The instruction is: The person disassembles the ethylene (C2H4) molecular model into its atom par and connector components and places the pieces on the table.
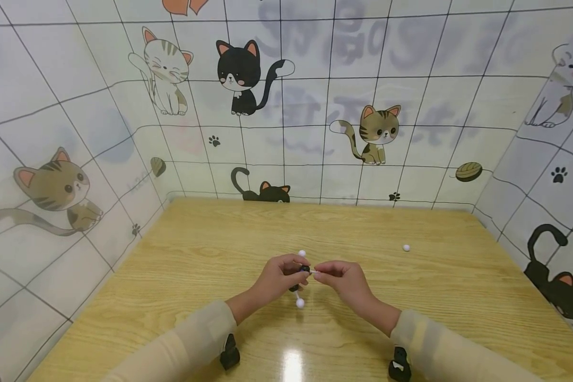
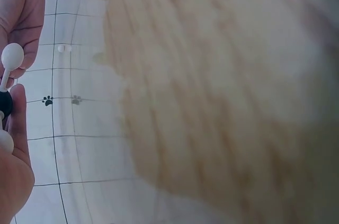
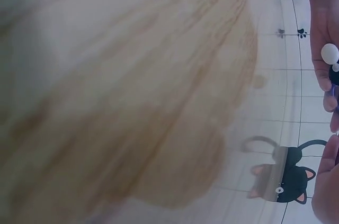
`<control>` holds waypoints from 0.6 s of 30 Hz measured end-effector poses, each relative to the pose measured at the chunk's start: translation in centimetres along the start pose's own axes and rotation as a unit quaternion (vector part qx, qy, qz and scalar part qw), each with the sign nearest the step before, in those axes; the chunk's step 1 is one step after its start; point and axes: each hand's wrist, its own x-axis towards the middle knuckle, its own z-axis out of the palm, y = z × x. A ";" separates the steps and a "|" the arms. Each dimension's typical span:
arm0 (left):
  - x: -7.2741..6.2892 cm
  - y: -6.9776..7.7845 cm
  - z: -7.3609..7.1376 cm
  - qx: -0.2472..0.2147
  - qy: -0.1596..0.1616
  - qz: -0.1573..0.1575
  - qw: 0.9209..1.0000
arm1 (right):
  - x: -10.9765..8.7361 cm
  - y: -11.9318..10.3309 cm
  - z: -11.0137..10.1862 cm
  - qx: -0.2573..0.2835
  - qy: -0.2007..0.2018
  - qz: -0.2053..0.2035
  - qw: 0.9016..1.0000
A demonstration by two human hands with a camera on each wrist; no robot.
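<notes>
A small ball-and-stick model of black and white balls is held above the table by my left hand (image 1: 275, 279). Its thumb and fingers pinch a black ball (image 1: 305, 269). One white ball (image 1: 302, 253) shows beyond the fingers, and another white ball (image 1: 300, 303) hangs on a short stick below. My right hand (image 1: 349, 282) pinches a thin white stick (image 1: 315, 272) whose other end meets the black ball; whether it is seated there I cannot tell. White balls (image 2: 12, 56) and part of a black ball (image 2: 5, 103) also show in the left wrist view.
A loose white ball (image 1: 406, 248) lies on the wooden table (image 1: 210, 239) at the right, farther back than the hands. Cat-patterned tiled sheeting (image 1: 305, 106) encloses the table at the back and sides. Dark wrist devices (image 1: 229, 353) hang below both sleeves.
</notes>
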 end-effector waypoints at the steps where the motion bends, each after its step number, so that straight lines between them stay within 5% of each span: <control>1: -0.1 0.4 0.1 -0.001 0.001 -0.002 1.000 | 0.0 0.0 0.0 -0.004 0.005 0.001 1.000; 5: -0.4 1.6 0.2 -0.011 0.006 -0.005 1.000 | 0.0 -0.2 0.1 -0.020 0.013 0.006 1.000; 13: -0.3 1.5 0.0 -0.005 0.000 -0.005 1.000 | 0.0 -0.7 0.1 -0.032 0.013 0.007 0.999; 18: -0.3 1.5 0.0 -0.010 -0.003 -0.007 1.000 | -0.7 -2.1 0.1 -0.050 -0.001 -0.039 0.998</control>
